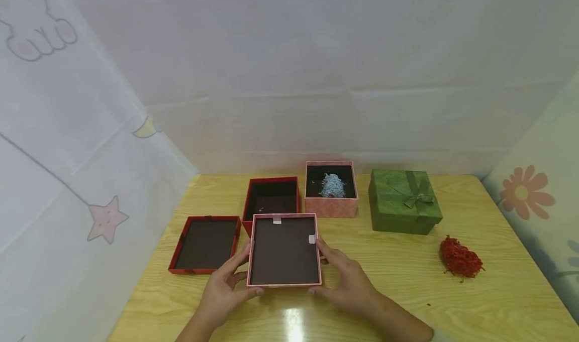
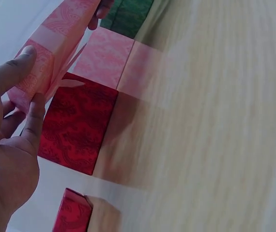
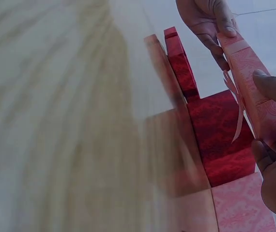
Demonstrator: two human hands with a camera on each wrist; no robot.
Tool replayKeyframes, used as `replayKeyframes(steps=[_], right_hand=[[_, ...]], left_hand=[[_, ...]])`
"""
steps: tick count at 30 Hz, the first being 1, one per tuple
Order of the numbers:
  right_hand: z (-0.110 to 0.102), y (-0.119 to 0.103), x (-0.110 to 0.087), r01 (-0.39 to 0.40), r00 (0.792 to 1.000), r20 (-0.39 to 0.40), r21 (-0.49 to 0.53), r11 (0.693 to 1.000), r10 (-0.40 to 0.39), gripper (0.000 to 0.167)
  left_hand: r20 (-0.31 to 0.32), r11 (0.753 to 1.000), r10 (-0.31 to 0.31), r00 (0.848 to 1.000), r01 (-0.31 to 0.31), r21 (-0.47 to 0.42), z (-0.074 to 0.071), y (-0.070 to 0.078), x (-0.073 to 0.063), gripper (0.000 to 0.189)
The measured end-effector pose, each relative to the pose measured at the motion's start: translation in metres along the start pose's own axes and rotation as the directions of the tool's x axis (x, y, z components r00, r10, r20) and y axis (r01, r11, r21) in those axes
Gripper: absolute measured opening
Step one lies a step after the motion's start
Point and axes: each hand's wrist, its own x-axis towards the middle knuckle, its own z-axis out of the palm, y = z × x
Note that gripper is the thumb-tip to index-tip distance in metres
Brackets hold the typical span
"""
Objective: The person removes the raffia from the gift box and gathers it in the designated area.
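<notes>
Both hands hold a pink box lid (image 1: 285, 251) by its opposite sides, its dark inside turned up toward the head view. My left hand (image 1: 221, 292) grips the left edge, thumb at the near corner. On the right edge, my right hand (image 1: 350, 284) does the same. A pink ribbon (image 3: 237, 111) hangs from the lid's underside in the right wrist view. The lid is held above the table and hides the near part of an open red box (image 1: 248, 216). Behind it stands an open pink box (image 1: 332, 207) with light blue shredded paper (image 1: 332, 185) inside.
A red lid (image 1: 205, 244) lies inside-up at the left. To the right stands a closed green gift box (image 1: 400, 201) with a bow. Red shredded paper (image 1: 460, 257) lies on the wooden table (image 1: 393, 266). A white cloth (image 1: 280, 91) hangs behind the table.
</notes>
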Motion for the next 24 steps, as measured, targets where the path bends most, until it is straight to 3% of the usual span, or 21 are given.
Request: replayKeyframes(steps=[7, 12, 17, 20, 24], right_hand=[[0.009, -0.001, -0.004, -0.007, 0.999, 0.051, 0.019, 1.000, 0.006, 0.107], [0.015, -0.002, -0.005, -0.045, 0.996, 0.082, 0.006, 0.999, 0.044, 0.104], [0.019, -0.003, -0.004, -0.083, 0.990, 0.117, -0.001, 0.997, 0.083, 0.101], [0.022, -0.002, -0.002, -0.114, 0.980, 0.163, 0.004, 0.994, 0.111, 0.100], [0.026, -0.001, 0.000, -0.155, 0.962, 0.230, 0.009, 0.988, 0.149, 0.100]], left_hand=[[-0.034, 0.997, -0.071, 0.997, 0.072, 0.013, -0.002, -0.003, -0.015, 0.094], [-0.085, 0.987, -0.159, 0.984, 0.159, 0.000, 0.000, -0.004, -0.023, 0.095], [-0.113, 0.977, -0.207, 0.972, 0.211, 0.032, -0.001, -0.009, -0.028, 0.096], [-0.143, 0.966, -0.245, 0.959, 0.253, 0.043, -0.002, -0.011, -0.030, 0.095], [-0.185, 0.939, -0.324, 0.928, 0.339, 0.052, -0.003, -0.012, -0.033, 0.096]])
